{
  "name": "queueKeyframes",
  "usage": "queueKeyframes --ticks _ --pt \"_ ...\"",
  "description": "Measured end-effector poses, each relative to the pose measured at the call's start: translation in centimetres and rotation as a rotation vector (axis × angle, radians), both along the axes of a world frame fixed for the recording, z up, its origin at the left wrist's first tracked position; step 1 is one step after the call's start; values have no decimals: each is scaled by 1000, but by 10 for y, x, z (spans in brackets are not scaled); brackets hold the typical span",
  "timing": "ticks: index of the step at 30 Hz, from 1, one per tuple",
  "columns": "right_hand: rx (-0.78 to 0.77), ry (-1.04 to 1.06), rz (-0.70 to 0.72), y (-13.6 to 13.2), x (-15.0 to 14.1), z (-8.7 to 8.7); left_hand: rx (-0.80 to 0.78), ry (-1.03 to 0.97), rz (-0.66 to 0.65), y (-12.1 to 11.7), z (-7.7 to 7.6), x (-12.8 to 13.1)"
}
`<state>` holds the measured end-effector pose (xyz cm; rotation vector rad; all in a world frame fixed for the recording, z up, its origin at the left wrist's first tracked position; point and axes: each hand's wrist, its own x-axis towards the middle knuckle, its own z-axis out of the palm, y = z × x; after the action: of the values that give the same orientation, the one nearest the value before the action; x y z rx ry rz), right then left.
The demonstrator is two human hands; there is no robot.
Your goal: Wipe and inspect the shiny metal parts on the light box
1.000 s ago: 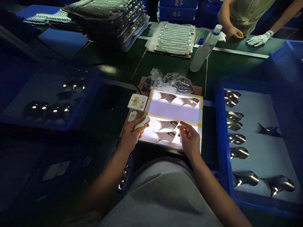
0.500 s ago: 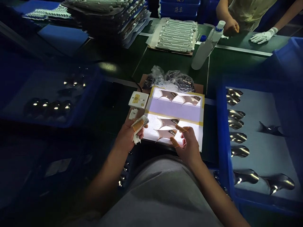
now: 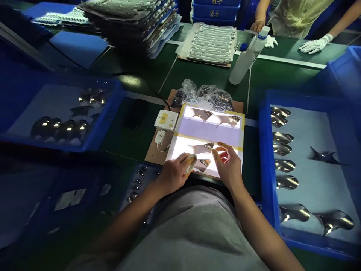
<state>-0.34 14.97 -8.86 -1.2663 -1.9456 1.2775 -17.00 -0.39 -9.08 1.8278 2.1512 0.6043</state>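
A lit white light panel [image 3: 208,130] with yellow tape edges lies before me. Thin curved metal pieces rest on it: two at the far edge, including a far-right piece [image 3: 228,120], and two near my hands. My left hand [image 3: 173,175] is closed around a white wiping cloth [image 3: 191,162], its fingers in orange finger cots. It partly covers the lower near piece [image 3: 203,165]. Thumb and forefinger of my right hand [image 3: 229,165], also in cots, are apart beside the labelled end of the upper near piece [image 3: 200,148]; nothing shows between them.
Blue trays hold shiny metal parts at right [image 3: 263,169] and left [image 3: 108,124]. Behind the panel are crumpled plastic bags [image 3: 210,97] and a squeeze bottle [image 3: 244,66]. A white switch box [image 3: 166,119] sits at its left. Across the bench stands a person with a white-gloved hand [image 3: 316,45].
My left hand has moved right with the cloth, over the lower near piece. My right hand has shifted slightly right and up, off that piece. The co-worker's bare hand has moved left.
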Motion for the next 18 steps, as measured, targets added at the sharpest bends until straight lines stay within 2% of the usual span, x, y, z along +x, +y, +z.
queueKeyframes --ticks 3,6,10,14,18 --pt "-165 43 -17 12 -15 -2 41 -5 6 -8 6 -4" --pt "-265 140 9 15 -23 -6 162 -75 35 -10 18 -17" --pt "-360 186 100 10 -14 -10 289 -145 123 8 27 -37" --pt "-473 186 167 1 -2 -7 220 -113 129 43 17 -46" --pt "-517 191 146 -5 -1 0 86 -122 17 63 8 -41"
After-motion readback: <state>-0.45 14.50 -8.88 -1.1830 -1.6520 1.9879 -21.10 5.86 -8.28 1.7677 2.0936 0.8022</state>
